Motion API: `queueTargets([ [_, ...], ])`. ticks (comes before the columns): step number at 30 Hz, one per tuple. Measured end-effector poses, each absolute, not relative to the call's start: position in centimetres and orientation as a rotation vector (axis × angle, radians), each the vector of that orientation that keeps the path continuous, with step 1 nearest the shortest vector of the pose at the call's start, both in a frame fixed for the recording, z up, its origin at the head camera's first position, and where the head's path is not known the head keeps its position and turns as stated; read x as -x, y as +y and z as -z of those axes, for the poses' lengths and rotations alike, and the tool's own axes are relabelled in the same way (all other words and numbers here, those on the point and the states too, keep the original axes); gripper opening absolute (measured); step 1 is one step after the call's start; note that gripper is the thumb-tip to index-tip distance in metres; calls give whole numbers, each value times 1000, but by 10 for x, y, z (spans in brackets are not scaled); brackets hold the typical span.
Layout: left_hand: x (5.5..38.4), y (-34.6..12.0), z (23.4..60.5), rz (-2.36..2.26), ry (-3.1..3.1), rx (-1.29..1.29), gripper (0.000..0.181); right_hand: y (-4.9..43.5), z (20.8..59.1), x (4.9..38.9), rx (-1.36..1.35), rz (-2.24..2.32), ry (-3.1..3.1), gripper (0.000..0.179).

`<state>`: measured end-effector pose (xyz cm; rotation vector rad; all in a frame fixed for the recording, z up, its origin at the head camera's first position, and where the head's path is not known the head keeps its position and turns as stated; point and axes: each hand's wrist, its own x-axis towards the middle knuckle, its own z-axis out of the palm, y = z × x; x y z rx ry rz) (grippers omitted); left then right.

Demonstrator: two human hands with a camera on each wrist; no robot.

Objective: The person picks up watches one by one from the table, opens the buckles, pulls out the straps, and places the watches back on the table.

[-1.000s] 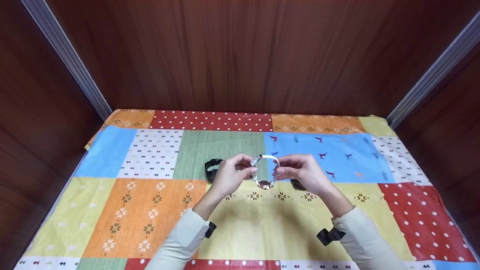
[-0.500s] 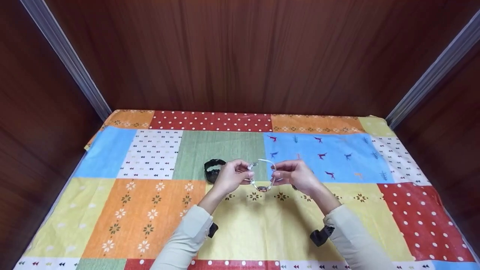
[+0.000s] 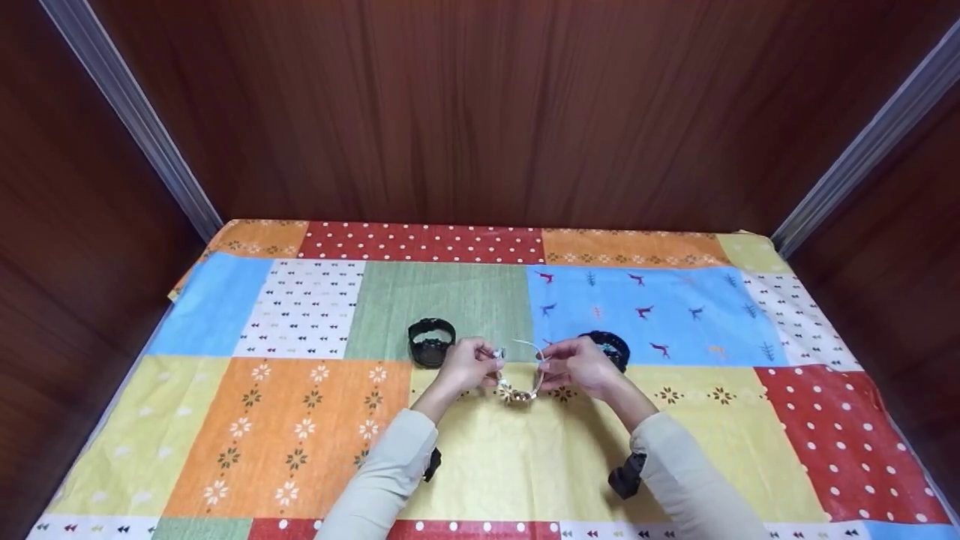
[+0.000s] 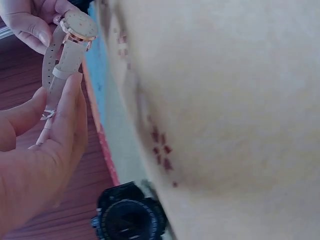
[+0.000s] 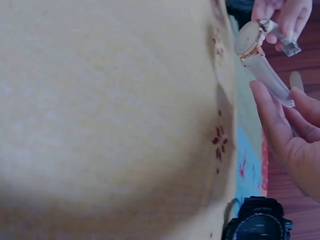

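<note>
Both hands hold a wristwatch (image 3: 517, 397) with a pale strap and a rose-gold case. Its strap hangs in a U, unjoined at the top, with the dial at the bottom facing the wearer. My left hand (image 3: 466, 366) pinches the buckle half between thumb and fingers; the strap loop and buckle show in the left wrist view, beside the fingers (image 4: 70, 107). On the other side, my right hand (image 3: 585, 366) pinches the half with the holes. The right wrist view shows the round dial (image 5: 249, 39) tilted between the two hands.
A black watch (image 3: 430, 354) stands on the patchwork tablecloth (image 3: 300, 427) just left of the left hand. Another black watch (image 3: 616, 352) stands behind the right hand, partly covered by it. Brown wood-grain panels (image 3: 450, 112) enclose the table at the back and sides.
Both hands have come down and toward the wearer with the pale watch. The strap's nearly closed ring has opened at the top. The right black watch is now less covered.
</note>
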<state>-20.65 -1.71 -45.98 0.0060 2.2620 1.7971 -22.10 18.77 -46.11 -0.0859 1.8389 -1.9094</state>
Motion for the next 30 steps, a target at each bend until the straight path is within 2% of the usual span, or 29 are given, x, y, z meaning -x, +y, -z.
queueTargets([
  [12,208,-15,474,-1761,2265,99,6,181,470,223,0,1838,1862,31],
  [17,209,-15,474,-1784,2245,137,12,180,471,224,-9,1816,1882,29],
  [30,207,-17,471,-1663,2352,76,19,186,474,224,8,1790,1927,28],
])
